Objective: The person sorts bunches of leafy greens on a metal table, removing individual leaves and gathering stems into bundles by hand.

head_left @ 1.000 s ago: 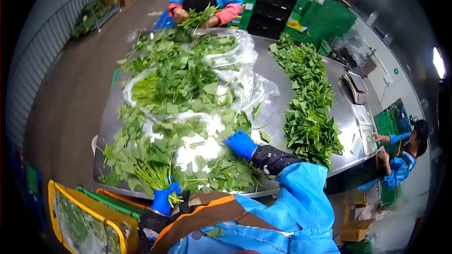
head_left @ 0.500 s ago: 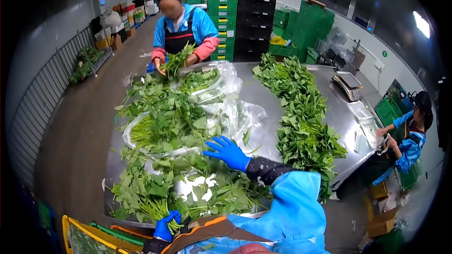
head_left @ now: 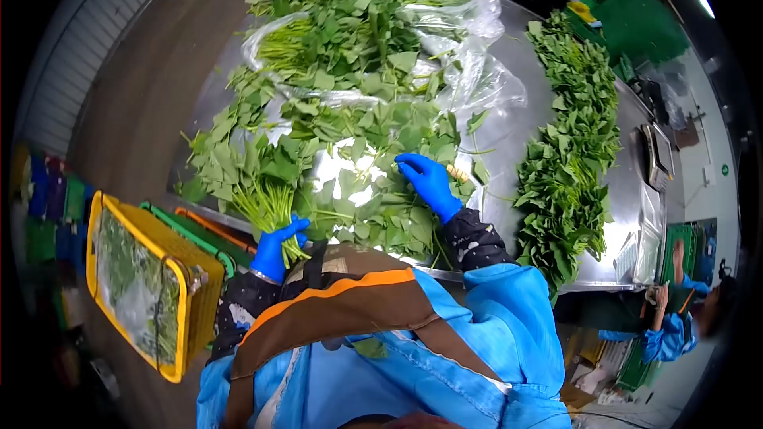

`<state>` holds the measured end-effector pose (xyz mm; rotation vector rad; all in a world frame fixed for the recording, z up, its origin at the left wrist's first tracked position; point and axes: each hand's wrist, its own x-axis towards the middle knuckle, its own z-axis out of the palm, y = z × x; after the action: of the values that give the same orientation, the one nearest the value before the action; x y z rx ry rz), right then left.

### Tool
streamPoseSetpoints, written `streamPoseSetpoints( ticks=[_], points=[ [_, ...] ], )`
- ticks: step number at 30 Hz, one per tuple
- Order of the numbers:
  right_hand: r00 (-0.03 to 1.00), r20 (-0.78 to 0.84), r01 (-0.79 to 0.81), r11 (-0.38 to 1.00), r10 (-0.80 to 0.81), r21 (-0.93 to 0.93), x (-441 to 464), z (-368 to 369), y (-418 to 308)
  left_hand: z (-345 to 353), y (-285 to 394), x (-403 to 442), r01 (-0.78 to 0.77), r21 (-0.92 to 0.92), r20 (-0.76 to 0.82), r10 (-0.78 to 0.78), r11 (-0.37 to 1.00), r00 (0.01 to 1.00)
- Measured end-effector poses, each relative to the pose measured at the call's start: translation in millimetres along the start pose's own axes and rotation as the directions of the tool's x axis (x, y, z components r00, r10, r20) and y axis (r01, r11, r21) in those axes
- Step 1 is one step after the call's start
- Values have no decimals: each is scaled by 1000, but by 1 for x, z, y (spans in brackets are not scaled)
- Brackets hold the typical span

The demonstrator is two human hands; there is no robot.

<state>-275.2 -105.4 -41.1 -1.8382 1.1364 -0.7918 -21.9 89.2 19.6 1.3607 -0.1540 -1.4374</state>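
In the head view, my left hand [head_left: 274, 250], in a blue glove, is closed around the stems of a bunch of leafy greens [head_left: 266, 199]. The leaves of this bunch point away from me over the near left part of the metal table [head_left: 502, 183]. My right hand [head_left: 430, 184], gloved in blue too, hovers above loose leaves [head_left: 381, 226] with its fingers stretched out to the left and nothing visible in them. Beside its wrist lies a small yellowish object [head_left: 457, 173] that I cannot make out.
A long row of greens [head_left: 568, 151] runs along the table's right side. Clear plastic bags [head_left: 481, 75] lie among greens at the far side. To my left stands a yellow crate [head_left: 184, 326]. A scale [head_left: 658, 157] and a co-worker [head_left: 671, 334] are at the right.
My view has tilted down toward the near edge of the table. My right hand has drawn back toward me, its fingers less spread. The left hand still grips the bunch.
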Motion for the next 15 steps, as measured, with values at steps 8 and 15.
streamPoseSetpoints(
  ticks=[8, 15],
  points=[
    [973, 117, -70, 740, 198, -669, 38, 68, 13, 20, -16, 1, -153, -55, -54, 150, 987, 987],
    [957, 217, -241, 946, 194, 216, 15, 19, -15, 52, -22, 11, -317, -122, -110, 305, 940, 946]
  ],
)
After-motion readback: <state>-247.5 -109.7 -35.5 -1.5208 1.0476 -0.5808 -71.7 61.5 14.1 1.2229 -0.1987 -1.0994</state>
